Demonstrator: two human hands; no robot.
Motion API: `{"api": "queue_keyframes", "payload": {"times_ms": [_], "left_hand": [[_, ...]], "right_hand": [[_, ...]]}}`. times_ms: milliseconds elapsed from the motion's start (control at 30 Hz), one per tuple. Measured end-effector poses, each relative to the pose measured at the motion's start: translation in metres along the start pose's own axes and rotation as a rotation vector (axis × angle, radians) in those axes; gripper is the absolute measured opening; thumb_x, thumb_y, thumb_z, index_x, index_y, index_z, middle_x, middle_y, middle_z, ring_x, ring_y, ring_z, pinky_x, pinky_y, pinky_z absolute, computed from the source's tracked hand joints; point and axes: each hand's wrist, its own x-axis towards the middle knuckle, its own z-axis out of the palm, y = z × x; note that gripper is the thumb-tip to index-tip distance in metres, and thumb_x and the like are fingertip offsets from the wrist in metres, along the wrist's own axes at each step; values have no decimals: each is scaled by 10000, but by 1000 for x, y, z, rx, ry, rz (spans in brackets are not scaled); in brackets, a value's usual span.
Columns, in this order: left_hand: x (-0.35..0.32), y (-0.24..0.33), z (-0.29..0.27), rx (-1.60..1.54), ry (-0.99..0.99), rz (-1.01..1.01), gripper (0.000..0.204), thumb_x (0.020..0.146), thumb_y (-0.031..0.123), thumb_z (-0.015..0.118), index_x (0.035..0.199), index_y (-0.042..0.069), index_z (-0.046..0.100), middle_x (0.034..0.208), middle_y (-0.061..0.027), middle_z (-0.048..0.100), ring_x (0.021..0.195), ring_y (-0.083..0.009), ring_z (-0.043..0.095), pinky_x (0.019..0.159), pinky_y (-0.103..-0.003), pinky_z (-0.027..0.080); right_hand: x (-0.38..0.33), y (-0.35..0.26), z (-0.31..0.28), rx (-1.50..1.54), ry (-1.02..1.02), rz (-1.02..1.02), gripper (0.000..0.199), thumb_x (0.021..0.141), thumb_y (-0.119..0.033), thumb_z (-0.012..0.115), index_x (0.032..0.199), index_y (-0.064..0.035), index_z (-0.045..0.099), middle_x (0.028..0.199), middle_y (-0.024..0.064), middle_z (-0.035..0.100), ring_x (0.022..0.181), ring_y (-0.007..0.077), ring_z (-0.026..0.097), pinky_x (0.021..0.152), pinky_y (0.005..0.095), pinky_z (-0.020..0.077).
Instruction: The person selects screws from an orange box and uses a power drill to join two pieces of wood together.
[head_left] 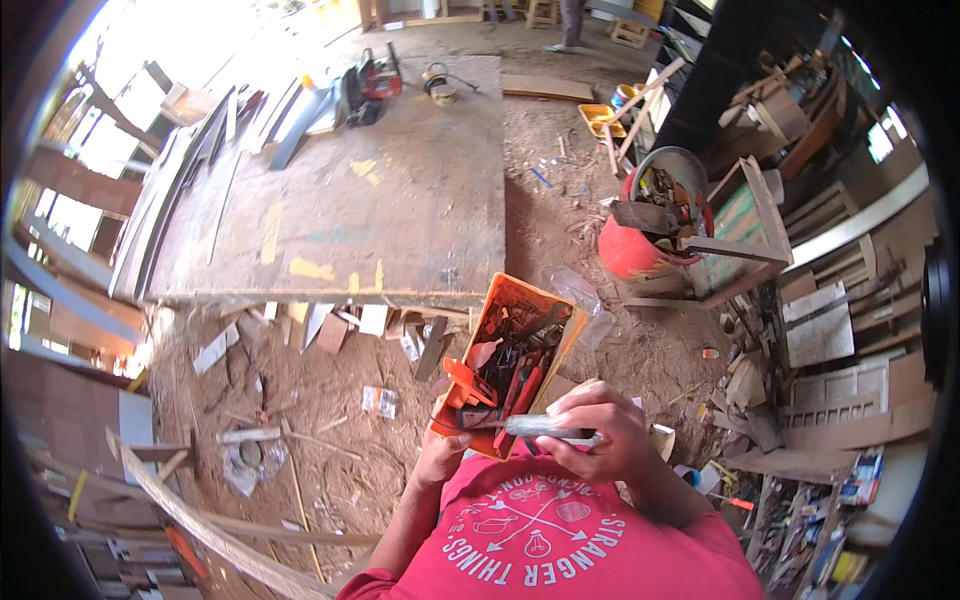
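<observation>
An orange open-topped toolbox [541, 294] tilts in front of my body, its near end close to my shirt. My left hand [440, 458] grips the near left corner, thumb over the rim. In my right hand [607, 432] is a grey-handled tool [540, 427], apparently a screwdriver, held over the near end of the box. Its thin shaft points left. Inside the box lie red-handled pliers [522, 384] and a jumble of small dark metal pieces. A bright orange plastic piece [468, 383] stands at the left rim, its kind unclear.
Ahead is a large wooden worktable [400, 190] bearing wood strips and a red power tool [378, 78]. A red tub [632, 248] of scraps stands right, beside a wooden frame [765, 215]. Wood offcuts litter the dirt floor [330, 425]. A curved wooden piece [200, 525] lies lower left.
</observation>
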Motion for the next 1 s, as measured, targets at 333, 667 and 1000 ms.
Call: {"api": "queue_keyframes", "payload": {"times_ms": [333, 667, 1000], "left_hand": [[147, 13, 25, -29, -116, -153, 991, 782, 270, 834, 1608, 10, 352, 1487, -178, 591, 1316, -357, 647, 1140, -521, 515], [294, -39, 92, -7, -57, -28, 1098, 753, 348, 946, 1625, 51, 348, 1522, -124, 565, 1416, -322, 580, 1182, -515, 482], [385, -65, 70, -58, 145, -71, 826, 803, 183, 711, 1564, 25, 431, 1383, -170, 685, 1201, -325, 721, 1020, -508, 594]], "right_hand": [[25, 88, -78, -115, 381, 91, 497, 849, -41, 893, 1207, -59, 549, 1084, 148, 643, 945, 244, 697, 823, 409, 651], [74, 224, -203, 38, 397, 141, 441, 840, 40, 862, 1183, -30, 595, 1113, 166, 668, 1008, 235, 703, 877, 363, 607], [141, 356, -228, 257, 385, 284, 390, 871, 19, 858, 1125, -66, 574, 1118, 117, 650, 1040, 193, 672, 929, 349, 562]]}}
